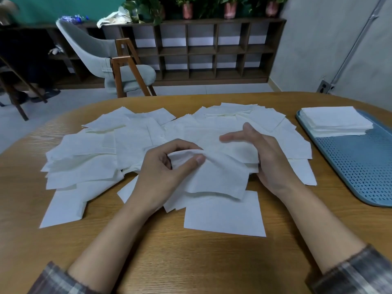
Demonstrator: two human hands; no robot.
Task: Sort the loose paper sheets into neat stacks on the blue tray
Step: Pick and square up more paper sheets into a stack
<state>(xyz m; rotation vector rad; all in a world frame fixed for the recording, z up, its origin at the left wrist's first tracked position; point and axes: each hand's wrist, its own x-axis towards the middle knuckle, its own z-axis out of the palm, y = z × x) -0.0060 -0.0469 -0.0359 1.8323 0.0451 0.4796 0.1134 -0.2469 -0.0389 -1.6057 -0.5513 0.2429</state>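
On the wooden desk (191, 262), a paper sheet (220, 179) is pinched between the thumb and fingers of the left hand (163, 170). The right hand (267, 160) is held just beside it, fingers loosely spread, gripping nothing. Beyond, loose sheets (118, 145) are scattered, overlapping. Far right, a neat stack (335, 122) is seen on the blue tray (364, 172).

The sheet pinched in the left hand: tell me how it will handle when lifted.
Probably floppy: the sheet bunches and curves where the left hand pinches it. Likely very light, since a pinch alone raises its edge. Its sagging far edge may drag on the loose sheets beneath.
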